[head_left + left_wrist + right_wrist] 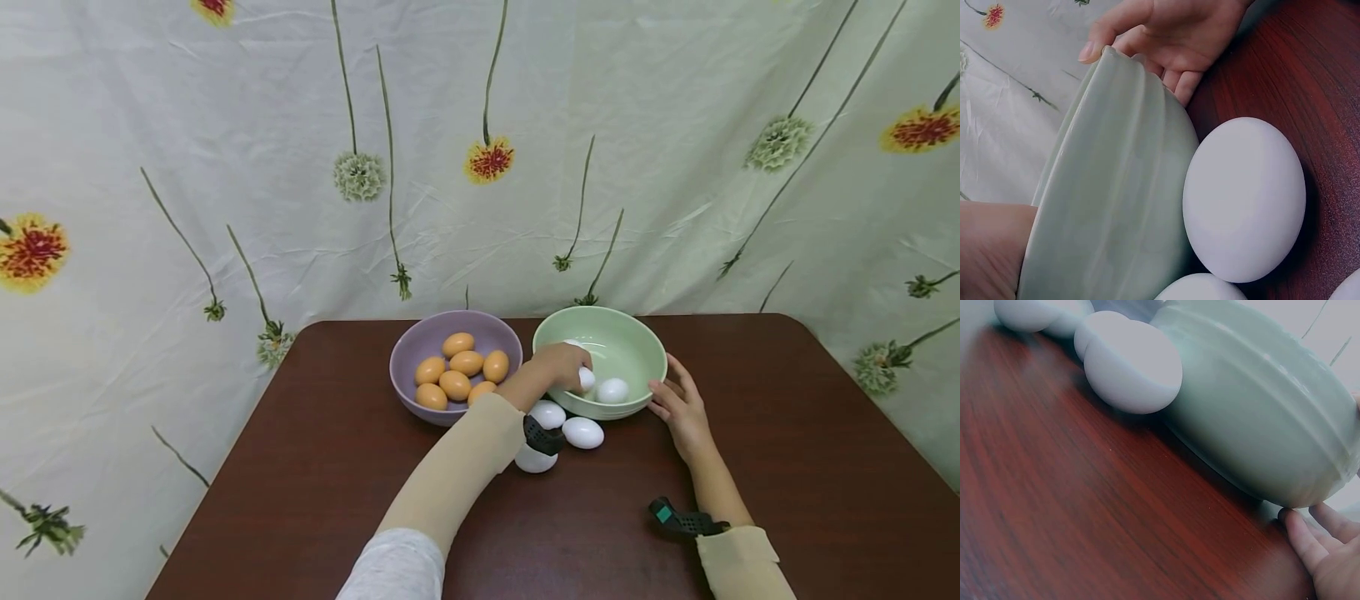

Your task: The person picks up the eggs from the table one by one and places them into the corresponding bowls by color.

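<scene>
My left hand (562, 364) reaches over the near left rim of a pale green bowl (633, 333). Its fingers hold a white egg (586, 380) low inside the bowl, and in the left wrist view the bowl's wall hides those fingers. Another white egg (612, 391) lies on the bowl's bottom, with one more (573, 342) partly behind the hand. On the bowl's right side my right hand (684, 414) grips the rim and outer wall. Several white eggs lie on the table against the bowl's front, among them one (1244, 200) close to its wall.
A purple bowl (401, 367) with several brown eggs (455, 385) stands left of the green bowl, partly behind my left forearm. Both bowls sit near the far edge of the dark wooden table (600, 517). A flower-printed cloth (285, 108) hangs behind it.
</scene>
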A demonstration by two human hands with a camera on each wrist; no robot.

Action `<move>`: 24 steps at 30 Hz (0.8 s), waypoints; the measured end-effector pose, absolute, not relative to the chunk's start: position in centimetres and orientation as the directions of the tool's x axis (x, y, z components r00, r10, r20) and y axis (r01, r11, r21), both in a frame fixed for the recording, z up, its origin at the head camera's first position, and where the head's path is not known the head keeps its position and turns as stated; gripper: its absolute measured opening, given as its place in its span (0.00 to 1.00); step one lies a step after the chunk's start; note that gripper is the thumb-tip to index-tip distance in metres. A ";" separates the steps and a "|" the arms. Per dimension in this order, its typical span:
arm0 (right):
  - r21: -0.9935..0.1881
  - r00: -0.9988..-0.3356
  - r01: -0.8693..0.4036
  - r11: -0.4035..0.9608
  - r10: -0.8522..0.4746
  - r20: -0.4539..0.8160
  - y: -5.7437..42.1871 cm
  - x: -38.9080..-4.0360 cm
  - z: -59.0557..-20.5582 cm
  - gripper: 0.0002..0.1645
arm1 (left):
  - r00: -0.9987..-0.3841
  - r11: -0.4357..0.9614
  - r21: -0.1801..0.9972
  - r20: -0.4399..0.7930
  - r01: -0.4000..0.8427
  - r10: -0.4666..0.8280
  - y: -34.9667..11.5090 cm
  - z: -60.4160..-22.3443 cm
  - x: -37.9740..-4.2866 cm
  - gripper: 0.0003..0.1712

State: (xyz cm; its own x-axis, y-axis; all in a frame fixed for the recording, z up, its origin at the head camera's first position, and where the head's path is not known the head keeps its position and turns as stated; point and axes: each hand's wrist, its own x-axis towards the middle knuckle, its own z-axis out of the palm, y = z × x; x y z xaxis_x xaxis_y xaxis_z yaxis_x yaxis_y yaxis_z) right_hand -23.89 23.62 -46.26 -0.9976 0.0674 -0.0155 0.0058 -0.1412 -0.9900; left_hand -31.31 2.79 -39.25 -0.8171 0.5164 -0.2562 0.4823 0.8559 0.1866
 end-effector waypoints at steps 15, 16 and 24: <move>-0.990 -0.997 0.015 -0.137 0.072 -0.025 23.4 -23.8 -46.1 0.41 | -0.814 0.827 0.281 -0.198 0.487 0.546 2.3 -39.8 -31.5 0.24; -0.990 -0.997 0.015 -0.137 0.072 -0.025 23.4 -23.8 -46.1 0.41 | -0.811 0.816 0.299 -0.179 0.494 0.557 2.1 -39.8 -31.5 0.24; -0.991 -0.997 0.018 -0.129 0.072 -0.027 23.6 -23.8 -46.2 0.42 | -0.758 0.663 0.511 -0.032 0.548 0.651 -0.1 -38.9 -30.5 0.21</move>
